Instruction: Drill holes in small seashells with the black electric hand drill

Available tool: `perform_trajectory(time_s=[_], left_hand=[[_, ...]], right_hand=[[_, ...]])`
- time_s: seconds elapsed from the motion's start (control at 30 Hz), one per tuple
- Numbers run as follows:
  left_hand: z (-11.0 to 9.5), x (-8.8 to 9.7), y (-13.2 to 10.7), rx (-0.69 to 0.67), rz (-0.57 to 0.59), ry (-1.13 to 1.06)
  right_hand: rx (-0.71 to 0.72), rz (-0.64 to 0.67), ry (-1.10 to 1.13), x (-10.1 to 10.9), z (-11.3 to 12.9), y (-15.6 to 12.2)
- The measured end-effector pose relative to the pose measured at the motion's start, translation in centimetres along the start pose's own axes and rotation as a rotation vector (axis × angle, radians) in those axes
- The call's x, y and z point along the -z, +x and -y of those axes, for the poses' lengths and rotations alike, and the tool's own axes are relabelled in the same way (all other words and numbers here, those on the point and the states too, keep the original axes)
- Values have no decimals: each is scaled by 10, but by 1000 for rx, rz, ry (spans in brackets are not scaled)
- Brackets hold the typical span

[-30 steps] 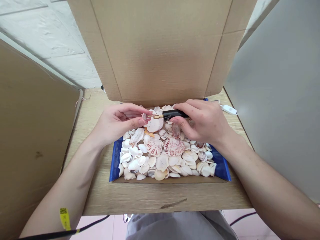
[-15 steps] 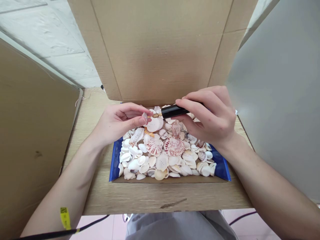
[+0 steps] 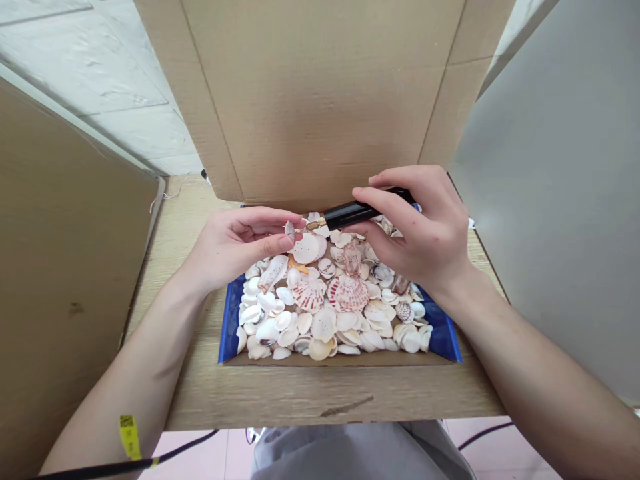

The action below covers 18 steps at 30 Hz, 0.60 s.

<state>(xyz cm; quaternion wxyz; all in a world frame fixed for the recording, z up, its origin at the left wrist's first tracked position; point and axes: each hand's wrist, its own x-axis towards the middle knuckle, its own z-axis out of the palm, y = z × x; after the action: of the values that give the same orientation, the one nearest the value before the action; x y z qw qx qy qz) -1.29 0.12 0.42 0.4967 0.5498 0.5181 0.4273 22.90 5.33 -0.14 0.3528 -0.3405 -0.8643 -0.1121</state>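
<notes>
My left hand (image 3: pixel 235 245) pinches a small shell (image 3: pixel 289 231) between thumb and fingers above the back left of a pile of shells. My right hand (image 3: pixel 417 230) grips a black pen-like tool (image 3: pixel 357 211), whose brass tip points left and touches the small shell. Both hands hover over a shallow cardboard box (image 3: pixel 340 361) with a blue lining (image 3: pixel 231 313), filled with several white, cream and red-striped seashells (image 3: pixel 330 300).
The box's open lid (image 3: pixel 320 100) stands upright behind the hands. The box rests on a wooden tabletop (image 3: pixel 300 397). A brown cardboard panel (image 3: pixel 65 267) stands on the left, a grey panel (image 3: pixel 555 193) on the right. A black cable (image 3: pixel 125 463) runs below the table edge.
My right hand rose and tilted the black tool, so its rear end now points up and to the right. My left hand and the small shell stayed almost still.
</notes>
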Motion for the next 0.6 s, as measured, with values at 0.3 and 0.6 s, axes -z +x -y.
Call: perform_trajectory(time_s=[0.3,0.6], left_hand=[[3,1,1,-35,-48,4],[4,0,1,-54,-105,10]], right_hand=[[-54,319,14,-3,3,-5],[102,186,-11,-1,2,-5]])
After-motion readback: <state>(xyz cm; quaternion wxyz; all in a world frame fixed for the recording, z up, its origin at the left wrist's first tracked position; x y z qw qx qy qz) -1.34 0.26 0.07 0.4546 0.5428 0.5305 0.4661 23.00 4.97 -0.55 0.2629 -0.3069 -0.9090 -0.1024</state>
